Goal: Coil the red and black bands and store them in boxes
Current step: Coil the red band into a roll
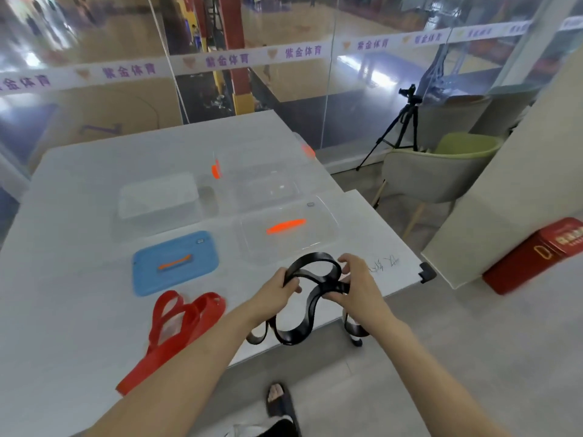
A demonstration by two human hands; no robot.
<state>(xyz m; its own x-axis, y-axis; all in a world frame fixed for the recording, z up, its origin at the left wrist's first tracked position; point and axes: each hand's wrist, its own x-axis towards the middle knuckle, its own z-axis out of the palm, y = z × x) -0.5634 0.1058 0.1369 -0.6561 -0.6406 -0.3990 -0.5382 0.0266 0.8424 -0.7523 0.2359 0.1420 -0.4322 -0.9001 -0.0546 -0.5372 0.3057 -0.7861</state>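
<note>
At the fingers, the grip looked slight. The left hand (279,287) pinched one loop of the flat black rubber band (315,257), and the right hand (356,283) curled round its crossing, low centre. Springy slack dangling off the white table (79,279) might tug the coil open. The flat red band (151,361) lay lower left, with the clear plastic box (325,216) above.

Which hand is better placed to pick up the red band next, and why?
Probably the left hand: the red band lies on the table just to its left, while the right hand is further off, beyond the black band both hands grip.
</note>
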